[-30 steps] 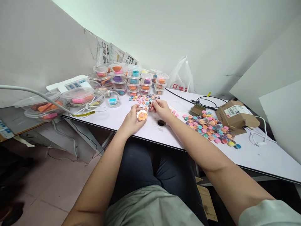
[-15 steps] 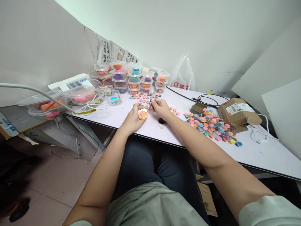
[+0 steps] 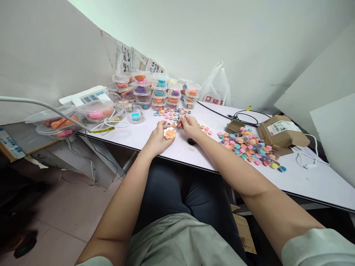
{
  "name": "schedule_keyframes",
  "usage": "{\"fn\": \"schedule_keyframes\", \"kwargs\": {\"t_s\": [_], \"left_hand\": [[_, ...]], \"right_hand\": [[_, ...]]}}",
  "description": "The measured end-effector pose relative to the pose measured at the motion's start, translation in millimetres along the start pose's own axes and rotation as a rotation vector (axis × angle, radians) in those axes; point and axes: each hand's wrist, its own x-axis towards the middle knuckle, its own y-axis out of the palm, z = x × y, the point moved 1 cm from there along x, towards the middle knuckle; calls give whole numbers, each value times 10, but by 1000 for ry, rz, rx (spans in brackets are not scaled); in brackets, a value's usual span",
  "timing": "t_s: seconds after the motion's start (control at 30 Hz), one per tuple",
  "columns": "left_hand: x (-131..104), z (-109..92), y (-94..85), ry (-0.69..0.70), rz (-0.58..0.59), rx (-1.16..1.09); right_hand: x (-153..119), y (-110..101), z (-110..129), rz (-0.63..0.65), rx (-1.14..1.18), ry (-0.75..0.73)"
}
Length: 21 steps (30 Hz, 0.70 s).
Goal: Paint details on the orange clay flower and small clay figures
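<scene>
My left hand (image 3: 158,139) holds a small flower-shaped clay piece (image 3: 169,133), white at its outer edge and orange with a pinkish centre. Its face is turned up toward me, just above the table's front part. Between the fingertips of my right hand (image 3: 189,126) is a thin reddish stick-like tool (image 3: 177,125). The tool's tip points left and comes to the flower's upper right edge; whether it touches, I cannot tell. Behind both hands lie several small coloured discs (image 3: 172,114), with a few pink and orange ones (image 3: 205,129) to the right of my right wrist.
Stacked clear tubs of coloured clay (image 3: 158,92) line the back, with larger tubs (image 3: 95,109) at left. A heap of coloured discs (image 3: 246,146) lies right of my forearm, beside a cardboard box (image 3: 283,133). Black cable (image 3: 246,117) and a plastic bag (image 3: 216,87) sit behind.
The view has shifted very slightly. The tool and flower remain in my hands, nearly in the same place, with the flower turned a little.
</scene>
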Motion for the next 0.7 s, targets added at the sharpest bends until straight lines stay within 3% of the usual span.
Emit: {"fn": "schedule_keyframes", "kwargs": {"t_s": [0.3, 0.43, 0.7], "left_hand": [[10, 22, 8, 2, 2, -13], [5, 17, 6, 3, -2, -11], [7, 7, -16, -41, -15, 4]], "right_hand": [[-7, -26, 30, 17, -41, -97], [-27, -45, 62, 44, -178, -157], [-10, -120, 92, -100, -171, -158]]}}
